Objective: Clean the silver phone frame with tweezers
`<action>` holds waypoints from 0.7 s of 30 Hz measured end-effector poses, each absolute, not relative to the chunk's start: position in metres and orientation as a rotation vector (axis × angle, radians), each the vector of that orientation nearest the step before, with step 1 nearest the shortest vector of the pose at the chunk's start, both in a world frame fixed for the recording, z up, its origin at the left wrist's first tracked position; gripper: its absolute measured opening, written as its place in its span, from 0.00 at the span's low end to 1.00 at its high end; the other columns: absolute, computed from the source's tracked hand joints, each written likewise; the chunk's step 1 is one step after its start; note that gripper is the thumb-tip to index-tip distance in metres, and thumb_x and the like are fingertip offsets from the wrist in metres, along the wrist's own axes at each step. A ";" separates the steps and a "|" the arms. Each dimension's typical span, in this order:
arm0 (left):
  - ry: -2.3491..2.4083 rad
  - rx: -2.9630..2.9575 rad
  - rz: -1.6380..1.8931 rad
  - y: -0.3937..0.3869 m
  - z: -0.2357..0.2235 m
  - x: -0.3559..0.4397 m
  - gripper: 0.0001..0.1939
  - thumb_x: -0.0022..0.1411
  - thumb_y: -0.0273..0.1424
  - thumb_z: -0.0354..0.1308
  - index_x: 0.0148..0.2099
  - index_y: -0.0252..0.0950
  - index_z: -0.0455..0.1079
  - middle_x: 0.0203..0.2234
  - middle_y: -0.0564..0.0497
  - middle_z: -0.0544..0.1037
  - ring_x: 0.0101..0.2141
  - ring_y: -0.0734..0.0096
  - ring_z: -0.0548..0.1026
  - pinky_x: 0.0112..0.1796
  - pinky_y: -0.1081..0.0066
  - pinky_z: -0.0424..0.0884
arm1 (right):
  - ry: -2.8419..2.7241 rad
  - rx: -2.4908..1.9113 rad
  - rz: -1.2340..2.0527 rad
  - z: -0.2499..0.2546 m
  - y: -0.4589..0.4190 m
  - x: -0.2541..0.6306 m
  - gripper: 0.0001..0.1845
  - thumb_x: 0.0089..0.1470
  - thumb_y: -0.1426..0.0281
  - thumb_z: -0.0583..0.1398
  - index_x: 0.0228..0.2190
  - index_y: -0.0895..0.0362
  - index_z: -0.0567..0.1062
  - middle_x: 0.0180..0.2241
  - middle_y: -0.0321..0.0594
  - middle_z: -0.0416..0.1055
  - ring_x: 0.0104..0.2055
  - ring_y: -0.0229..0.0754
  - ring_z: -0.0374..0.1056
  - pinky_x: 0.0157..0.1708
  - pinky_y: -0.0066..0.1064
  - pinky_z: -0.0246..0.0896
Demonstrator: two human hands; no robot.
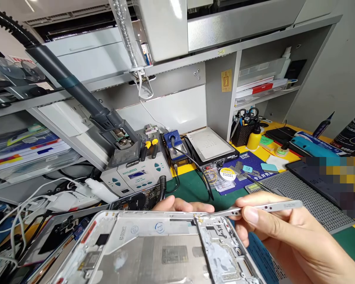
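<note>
We see smooth, dull silvery metal on the opened device frame (144, 252), brushed-looking metal on the tweezers (279, 206), glossy plastic on the yellow bottle (254, 139), and matt grey plastic on the soldering station (136, 177).

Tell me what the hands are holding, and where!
The right hand pinches metal tweezers around their middle. The left hand is at the metal frame's far edge; its grip is hidden.

The right hand (284, 232) holds metal tweezers (272, 206) against the upper edge of an open device frame (142, 252).
</note>
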State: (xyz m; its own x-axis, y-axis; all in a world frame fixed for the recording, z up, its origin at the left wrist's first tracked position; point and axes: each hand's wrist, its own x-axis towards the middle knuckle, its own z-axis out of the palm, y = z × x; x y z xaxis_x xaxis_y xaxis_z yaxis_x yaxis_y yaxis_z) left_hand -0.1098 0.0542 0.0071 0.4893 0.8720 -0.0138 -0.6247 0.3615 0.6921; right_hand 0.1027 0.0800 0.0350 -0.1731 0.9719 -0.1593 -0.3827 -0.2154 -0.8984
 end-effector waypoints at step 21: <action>0.418 0.613 1.025 0.053 0.010 -0.105 0.14 0.67 0.45 0.60 0.40 0.46 0.85 0.48 0.53 0.85 0.53 0.49 0.80 0.57 0.53 0.72 | -1.026 -0.906 1.625 0.015 0.066 0.114 0.12 0.48 0.57 0.75 0.28 0.52 0.86 0.22 0.37 0.78 0.27 0.39 0.73 0.29 0.24 0.71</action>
